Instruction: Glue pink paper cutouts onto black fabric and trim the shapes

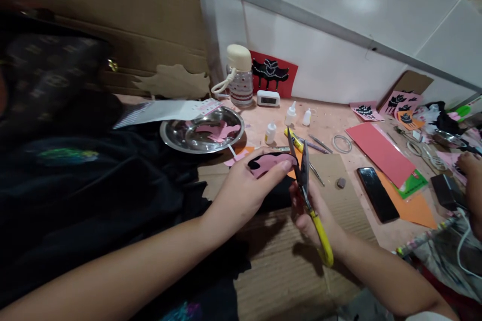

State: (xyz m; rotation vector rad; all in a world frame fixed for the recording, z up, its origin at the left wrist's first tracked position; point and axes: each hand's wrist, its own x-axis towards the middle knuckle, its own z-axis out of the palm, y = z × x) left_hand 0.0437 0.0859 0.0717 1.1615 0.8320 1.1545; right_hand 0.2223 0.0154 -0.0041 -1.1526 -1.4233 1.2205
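Note:
My left hand (244, 185) pinches a pink paper piece (269, 162) with black marking, thumb on top, just above the cardboard sheet. My right hand (314, 213) grips yellow-handled scissors (307, 190), blades pointing up and slightly apart, right beside the pink piece's right edge. A black sheet lies under both hands.
A steel bowl (176, 135) holds pink cut-outs at the left. Small glue bottles (270, 133), a white clock (268, 98), a bottle (239, 76), a wire ring (341, 143), a phone (377, 193) and red and orange paper (380, 150) lie around. Another person's hand (470, 165) is at the right edge.

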